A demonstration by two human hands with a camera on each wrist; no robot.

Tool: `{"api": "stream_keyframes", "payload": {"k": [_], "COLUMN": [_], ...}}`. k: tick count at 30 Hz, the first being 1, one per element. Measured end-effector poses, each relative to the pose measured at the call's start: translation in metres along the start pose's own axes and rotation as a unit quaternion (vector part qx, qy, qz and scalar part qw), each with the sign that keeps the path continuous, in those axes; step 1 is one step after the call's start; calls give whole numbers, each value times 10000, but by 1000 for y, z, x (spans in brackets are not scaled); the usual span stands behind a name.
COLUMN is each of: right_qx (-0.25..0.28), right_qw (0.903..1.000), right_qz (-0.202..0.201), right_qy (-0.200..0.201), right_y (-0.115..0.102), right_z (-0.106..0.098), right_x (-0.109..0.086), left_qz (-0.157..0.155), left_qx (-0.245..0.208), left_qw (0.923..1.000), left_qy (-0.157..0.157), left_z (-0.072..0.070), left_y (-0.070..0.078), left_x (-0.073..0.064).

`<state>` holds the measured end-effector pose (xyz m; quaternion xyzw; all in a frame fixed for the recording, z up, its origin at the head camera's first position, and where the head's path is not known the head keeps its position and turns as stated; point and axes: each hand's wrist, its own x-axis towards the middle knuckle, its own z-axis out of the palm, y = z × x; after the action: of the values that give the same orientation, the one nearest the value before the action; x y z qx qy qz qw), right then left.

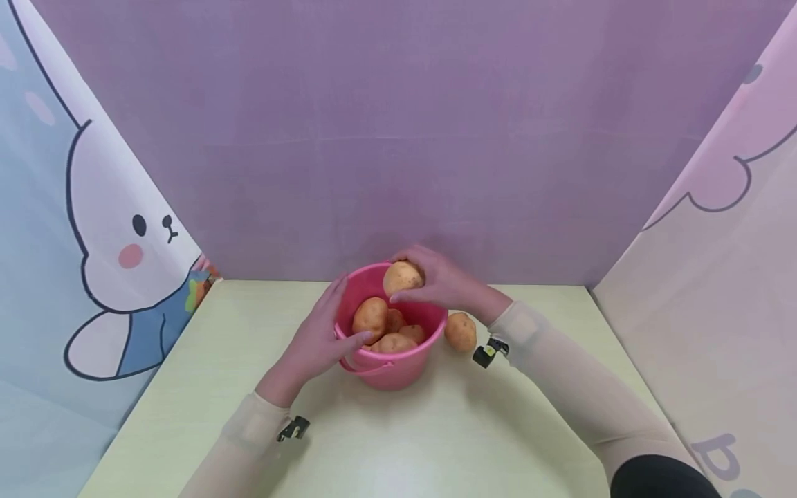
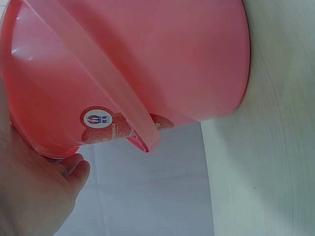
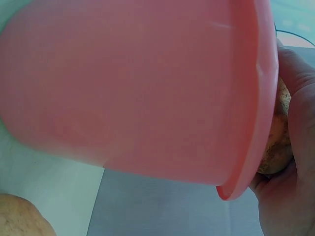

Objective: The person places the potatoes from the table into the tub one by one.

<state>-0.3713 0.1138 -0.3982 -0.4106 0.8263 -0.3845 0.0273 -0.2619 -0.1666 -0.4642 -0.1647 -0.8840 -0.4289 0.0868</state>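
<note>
A pink bucket [image 1: 394, 377] stands upright on the table, with several potatoes [image 1: 371, 318] inside. My left hand [image 1: 319, 344] holds its left side at the rim, thumb over the near edge and fingers along the far side. At the far right of the rim, my right hand [image 1: 438, 280] grips another potato [image 1: 402, 277] over the bucket's opening. The right wrist view shows that potato [image 3: 276, 142] partly hidden behind the rim and fingers. In the left wrist view the bucket's handle [image 2: 106, 73] hangs down its side.
One loose potato [image 1: 461, 332] lies on the pale table [image 1: 523, 443] just right of the bucket, below my right wrist. A purple backdrop [image 1: 398, 138] rises behind the table's far edge. Printed panels [image 1: 37, 277] flank the table on both sides.
</note>
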Motion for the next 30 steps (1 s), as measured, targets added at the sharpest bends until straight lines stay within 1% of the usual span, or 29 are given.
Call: {"api": "stream_keyframes", "payload": {"k": [7,15,22,28,30], "right_qx": [52,-98,-97,2,58], "right_qw": [10000,9999,9999,9998,9997], "right_qz": [-51,-110,-132,-151,-177], "right_qy": [-34,-37,-42,-130,-143], "right_y": [3,7,6,6,6], "right_z": [5,7,7,7,7], "right_x": [-1,-2,-2,-1,-1], "left_qz": [35,115,90,301,319], "left_qx": [53,51,11,48,37], "left_qw": [10000,9999,10000,9995,9995], "left_qy": [19,-2,-8,9,6], "left_z": [0,1,0,0,0], "left_y": [1,3,4,3,3], "left_x": [0,0,0,0,0]}}
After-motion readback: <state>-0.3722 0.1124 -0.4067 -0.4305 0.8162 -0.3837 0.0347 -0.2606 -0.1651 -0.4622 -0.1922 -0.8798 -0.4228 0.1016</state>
